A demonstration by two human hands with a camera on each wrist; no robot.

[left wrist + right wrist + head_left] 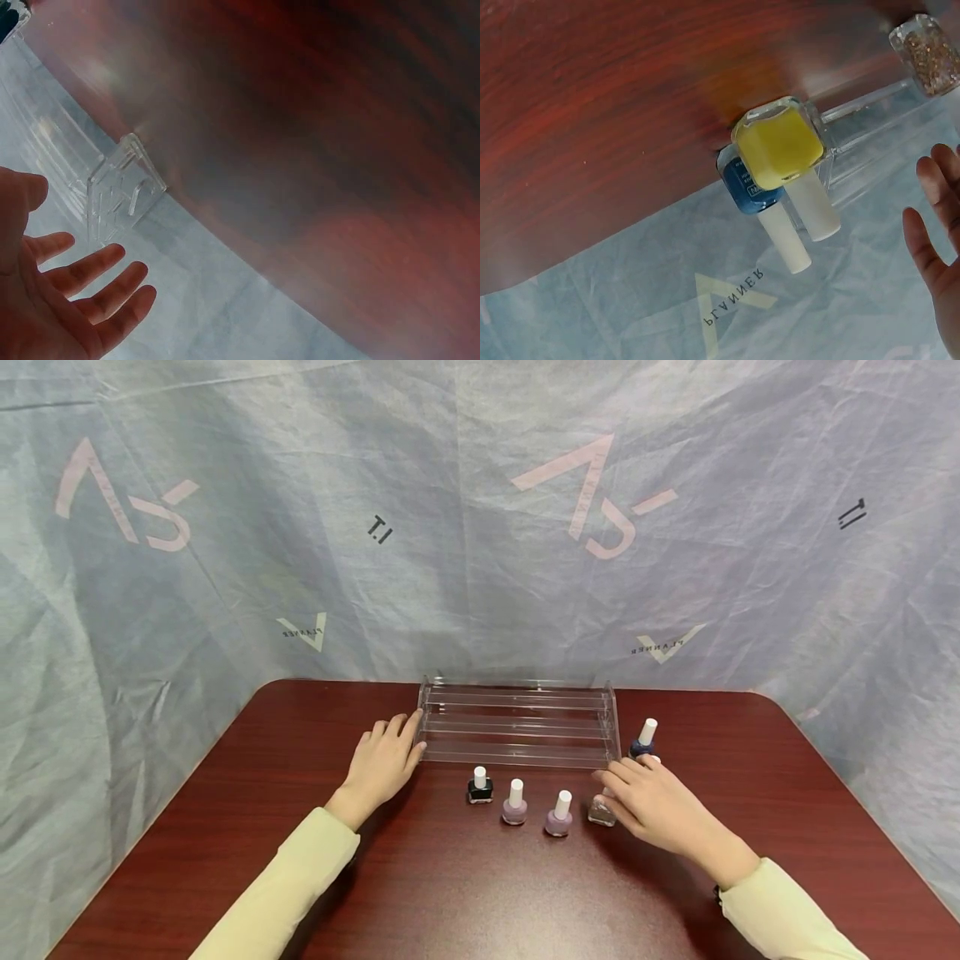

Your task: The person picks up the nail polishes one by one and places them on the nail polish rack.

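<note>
1. The table (pixel 450 893) is bare wood-toned; the rack (pixel 517 753) is set at its far side, perhaps so its tiers are kept facing the person.
2. The rack is clear, with stepped rails.
3. The left hand (pixel 382 760) is loosely spread at its left end, seemingly for steadying; contact cannot be confirmed.
4. The right hand (pixel 648 802) is bent over the glitter bottle (pixel 928 56); whether it is gripped cannot be told.
5. The glitter bottle is placed near the rack's front right corner: clear, coppery-flecked, its cap partly hidden.

Gap left of black bottle (pixel 480 790), lilac bottles (pixel 514 812) obstructing rack (pixel 517 752) front, yellow bottle (pixel 780 146), blue bottle (pixel 742 182) crowding right end, perhaps touching
</note>
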